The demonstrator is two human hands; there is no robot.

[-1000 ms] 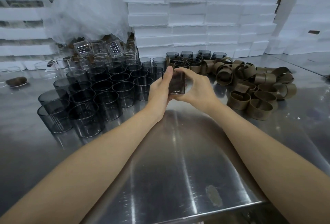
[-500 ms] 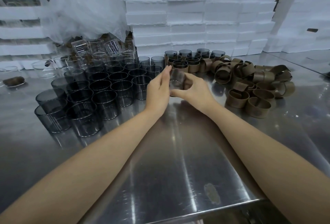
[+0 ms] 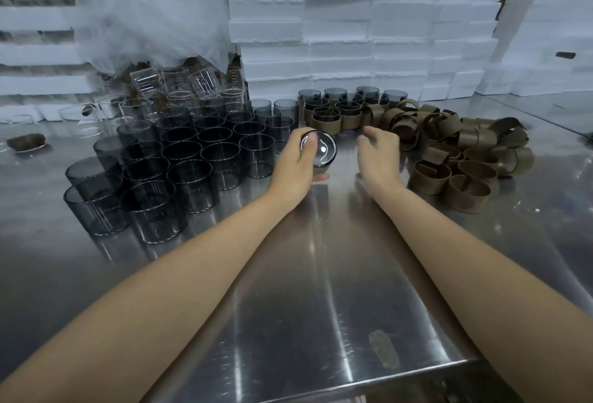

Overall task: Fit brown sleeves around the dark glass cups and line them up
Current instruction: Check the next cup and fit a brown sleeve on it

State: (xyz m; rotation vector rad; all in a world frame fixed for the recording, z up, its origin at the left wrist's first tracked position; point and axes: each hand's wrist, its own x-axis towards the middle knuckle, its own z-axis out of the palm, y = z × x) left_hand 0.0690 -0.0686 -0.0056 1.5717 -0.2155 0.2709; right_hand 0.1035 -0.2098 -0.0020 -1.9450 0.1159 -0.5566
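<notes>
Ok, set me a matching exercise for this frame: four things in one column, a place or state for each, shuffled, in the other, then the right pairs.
1. left hand
2. right hand
3. loose brown sleeves
4. sleeved cups

A. piled to the right of both hands
B. grips a dark glass cup
C. standing together at the far centre
D. holds nothing

Pairs: 1-B, 2-D, 3-A, 4-C

Packing workshop, steel table [image 3: 288,306], stacked foam boxes [image 3: 337,33], massed cups [image 3: 179,158]
</notes>
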